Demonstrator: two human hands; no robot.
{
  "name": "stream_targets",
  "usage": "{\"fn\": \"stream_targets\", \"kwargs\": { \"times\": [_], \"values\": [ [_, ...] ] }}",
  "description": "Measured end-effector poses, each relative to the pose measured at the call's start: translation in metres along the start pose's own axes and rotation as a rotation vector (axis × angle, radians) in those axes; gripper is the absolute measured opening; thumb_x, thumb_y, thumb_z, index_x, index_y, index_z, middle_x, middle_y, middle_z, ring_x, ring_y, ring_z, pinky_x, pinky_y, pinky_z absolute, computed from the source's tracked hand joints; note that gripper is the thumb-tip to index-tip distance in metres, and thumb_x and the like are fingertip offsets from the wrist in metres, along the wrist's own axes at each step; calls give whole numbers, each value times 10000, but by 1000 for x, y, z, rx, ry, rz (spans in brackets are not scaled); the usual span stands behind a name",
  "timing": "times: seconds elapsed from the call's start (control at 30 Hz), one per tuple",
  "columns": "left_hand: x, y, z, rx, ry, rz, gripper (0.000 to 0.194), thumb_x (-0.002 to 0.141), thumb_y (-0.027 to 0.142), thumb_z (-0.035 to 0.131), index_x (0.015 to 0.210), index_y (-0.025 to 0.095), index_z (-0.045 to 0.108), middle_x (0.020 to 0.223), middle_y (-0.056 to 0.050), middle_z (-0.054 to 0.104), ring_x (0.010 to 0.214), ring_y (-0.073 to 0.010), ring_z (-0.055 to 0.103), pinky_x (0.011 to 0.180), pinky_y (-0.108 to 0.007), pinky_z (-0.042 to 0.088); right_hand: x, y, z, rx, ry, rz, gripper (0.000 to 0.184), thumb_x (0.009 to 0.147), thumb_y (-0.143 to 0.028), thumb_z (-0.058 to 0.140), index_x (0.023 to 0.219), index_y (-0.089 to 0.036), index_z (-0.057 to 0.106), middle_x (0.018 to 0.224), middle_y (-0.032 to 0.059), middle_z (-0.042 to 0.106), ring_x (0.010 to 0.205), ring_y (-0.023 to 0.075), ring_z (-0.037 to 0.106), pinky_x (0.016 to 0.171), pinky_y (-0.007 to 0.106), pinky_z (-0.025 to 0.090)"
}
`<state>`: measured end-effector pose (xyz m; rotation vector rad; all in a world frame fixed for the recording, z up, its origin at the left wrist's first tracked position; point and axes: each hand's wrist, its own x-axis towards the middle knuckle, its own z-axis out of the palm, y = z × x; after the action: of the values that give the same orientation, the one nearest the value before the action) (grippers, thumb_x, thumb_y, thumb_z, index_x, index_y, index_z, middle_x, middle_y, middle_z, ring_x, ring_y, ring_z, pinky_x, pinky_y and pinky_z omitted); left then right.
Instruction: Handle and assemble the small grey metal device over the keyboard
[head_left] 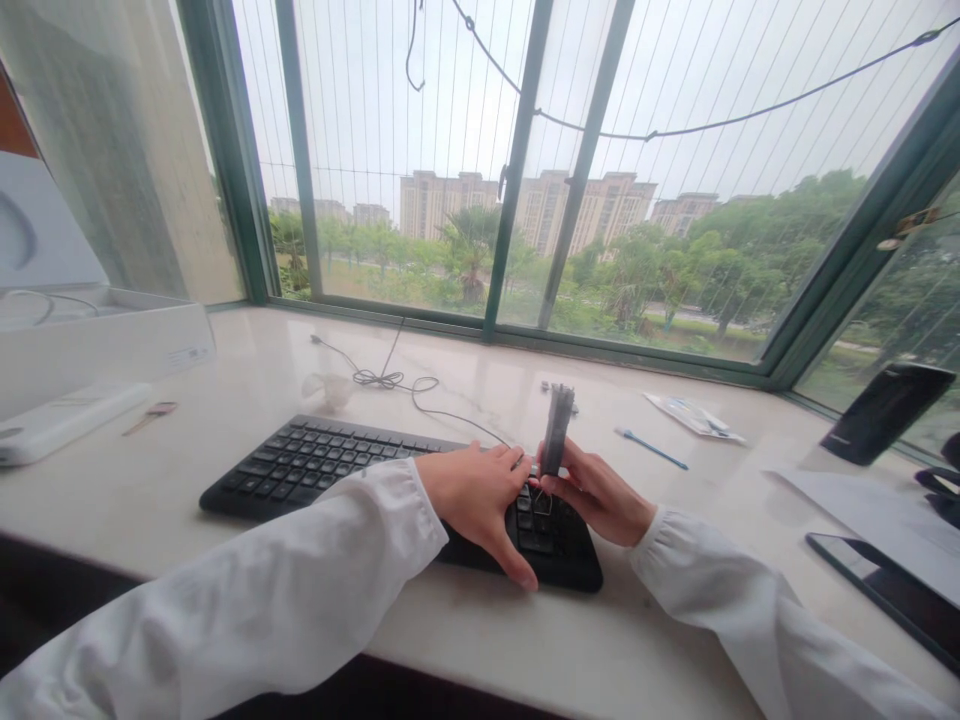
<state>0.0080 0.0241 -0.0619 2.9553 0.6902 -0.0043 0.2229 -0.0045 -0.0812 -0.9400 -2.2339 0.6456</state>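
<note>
White sleeves (pixel 247 600) are being stretched over the worktop (pixel 517 640), nearest in the head view. By the left hand (pixel 474 490), spread wide and palm down, the right part of a black keyboard (pixel 300 460) is being steadied. By the right hand (pixel 604 495), a dark brush-like tool (pixel 557 430) is being gripped upright, its thin wire loop (pixel 550 499) being held at the number-pad keys (pixel 534 542). Apparently, the loop is being fitted about a keycap (pixel 541 505); next, a straight, steady lift is being called for.
</note>
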Motion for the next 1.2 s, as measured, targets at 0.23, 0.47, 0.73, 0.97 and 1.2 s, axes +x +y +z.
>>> {"fn": "stream_targets", "kwargs": {
  "times": [0.23,0.47,0.73,0.97,1.2],
  "values": [
    [0,1,0,9,-26,-20,1250,596,868,513,1501,49,241,1524,-258,293,1373,-390,343,1116,-535,284,1,20,-9,137,156,61,236,960,-442,473,1066,-231,468,933,28,497,810,150,524,727,312,584],
    [-1,-2,1,7,-9,-13,1227,607,874,501,1496,64,256,1521,-239,312,1367,-385,354,1111,-528,296,-2,11,-9,-47,124,-44,193,961,-383,494,1055,-215,485,921,32,565,783,141,565,713,288,548],
    [-1,-1,0,-8,4,-6,1204,608,865,520,1485,79,273,1493,-234,359,1346,-382,382,1108,-518,292,-4,7,-8,-152,68,-57,203,943,-380,531,1017,-198,477,827,30,600,706,148,568,680,298,505],
    [-2,0,-1,-6,11,-13,1174,600,865,534,1462,100,310,1466,-222,398,1307,-372,424,1096,-485,305,-7,5,-1,37,77,51,261,897,-407,605,929,-201,448,728,-16,529,568,103,526,545,246,516],
    [-2,0,0,-1,14,-6,1179,609,876,510,1455,78,316,1458,-234,400,1293,-376,432,1089,-503,310,-7,4,-3,137,46,110,304,895,-466,590,874,-201,441,724,8,578,607,142,615,527,261,549]
  ]
}}
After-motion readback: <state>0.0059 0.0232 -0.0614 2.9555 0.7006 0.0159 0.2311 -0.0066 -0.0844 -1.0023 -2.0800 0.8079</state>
